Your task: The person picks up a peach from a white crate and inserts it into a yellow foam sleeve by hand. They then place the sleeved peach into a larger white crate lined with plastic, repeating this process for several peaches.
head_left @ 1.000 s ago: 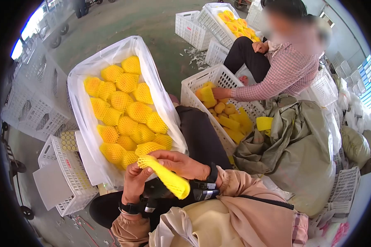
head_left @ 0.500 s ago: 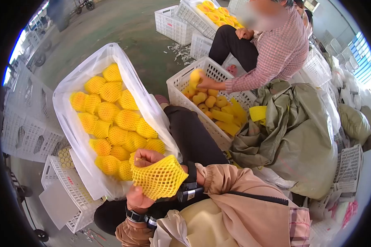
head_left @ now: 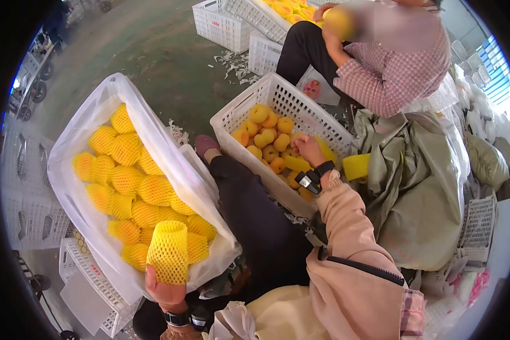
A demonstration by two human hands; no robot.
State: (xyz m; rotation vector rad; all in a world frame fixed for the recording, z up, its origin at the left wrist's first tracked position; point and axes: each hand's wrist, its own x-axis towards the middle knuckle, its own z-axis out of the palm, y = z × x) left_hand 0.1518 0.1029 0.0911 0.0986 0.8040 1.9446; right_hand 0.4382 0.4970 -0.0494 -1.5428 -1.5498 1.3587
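Note:
My left hand holds a yellow foam net sleeve upright by its lower end, over the near edge of a lined crate. In that crate lie rows of fruits in yellow foam nets. Over to the right, my right hand reaches down into a white perforated crate of bare yellow-orange peaches. Its fingers are curled at the peaches, next to some flat yellow foam sleeves; what they grip is hidden.
A person in a checked shirt sits across, holding a yellow fruit up. Grey-green cloth lies heaped at the right. White crates stand at the back, and another crate is at the lower left.
My right hand has left the foam sleeve and reached into the peach crate. The sleeve, now upright, stays in my left hand. The other person has raised a fruit out of the crate.

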